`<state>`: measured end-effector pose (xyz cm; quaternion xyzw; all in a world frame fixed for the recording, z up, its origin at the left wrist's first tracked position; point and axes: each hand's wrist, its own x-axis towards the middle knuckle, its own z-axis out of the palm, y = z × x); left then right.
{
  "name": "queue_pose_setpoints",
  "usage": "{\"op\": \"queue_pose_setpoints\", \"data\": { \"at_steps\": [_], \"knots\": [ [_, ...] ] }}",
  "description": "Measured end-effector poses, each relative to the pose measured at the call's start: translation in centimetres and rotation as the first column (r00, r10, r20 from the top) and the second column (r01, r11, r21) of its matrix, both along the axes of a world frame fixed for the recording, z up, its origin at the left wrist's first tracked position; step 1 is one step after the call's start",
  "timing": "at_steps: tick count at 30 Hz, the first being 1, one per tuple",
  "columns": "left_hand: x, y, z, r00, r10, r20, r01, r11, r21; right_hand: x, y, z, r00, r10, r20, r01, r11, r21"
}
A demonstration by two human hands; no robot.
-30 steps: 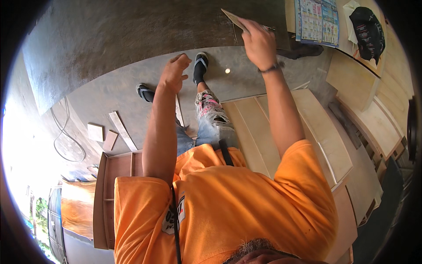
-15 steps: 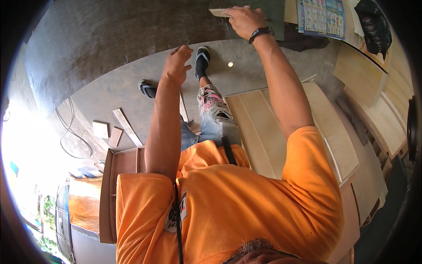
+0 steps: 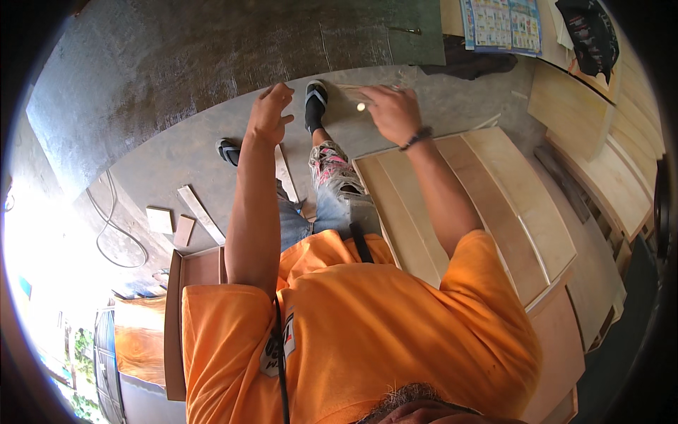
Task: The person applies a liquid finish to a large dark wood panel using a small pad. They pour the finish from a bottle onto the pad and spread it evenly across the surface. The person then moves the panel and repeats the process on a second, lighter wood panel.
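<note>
My right hand (image 3: pixel 392 109) grips a thin, flat tan piece (image 3: pixel 348 89), slightly blurred, below the lower edge of a large dark mottled panel (image 3: pixel 183 56). My left hand (image 3: pixel 272 109) is raised near that edge, left of my sandalled foot (image 3: pixel 315 102), with loosely curled fingers, thumb apart and nothing visible in it. Both forearms reach up from my orange sleeves.
Pale plywood panels (image 3: pixel 462 180) lie on the right, with more boards (image 3: pixel 565 106) beyond. A printed sheet (image 3: pixel 501 25) and black bag (image 3: pixel 586 39) are at top right. Loose wood strips (image 3: pixel 201 212), a cable (image 3: pixel 109 219) and a wooden frame (image 3: pixel 174 304) are on the left.
My right hand has come down from over the dark panel to below its edge, still gripping the flat piece. My left hand rose, then dropped a little and shifted left.
</note>
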<state>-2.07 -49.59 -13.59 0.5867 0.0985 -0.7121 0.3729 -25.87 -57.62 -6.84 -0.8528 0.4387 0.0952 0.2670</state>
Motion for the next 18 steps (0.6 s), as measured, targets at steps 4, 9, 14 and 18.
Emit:
{"op": "queue_pose_setpoints", "data": {
  "at_steps": [4,9,14,18],
  "knots": [
    [-0.4,0.3,1.4,0.998,-0.068,-0.016,0.068,0.998,0.011,0.2,-4.8,4.4,0.950,-0.218,0.222,0.223,0.975,0.004],
    [-3.5,-1.6,2.2,0.994,-0.100,-0.048,0.097,0.993,-0.068,0.7,-9.8,-0.3,0.990,0.028,0.142,0.031,0.916,-0.399],
    [-4.7,-2.8,1.2,0.998,-0.055,-0.034,0.055,0.998,-0.016,1.5,-9.9,-3.2,0.993,0.084,-0.079,-0.107,0.924,-0.367],
    [-4.5,-2.2,1.5,0.999,0.020,-0.029,-0.020,1.000,-0.005,2.7,-11.8,-1.7,0.997,0.078,-0.023,-0.081,0.905,-0.417]
  ]
}}
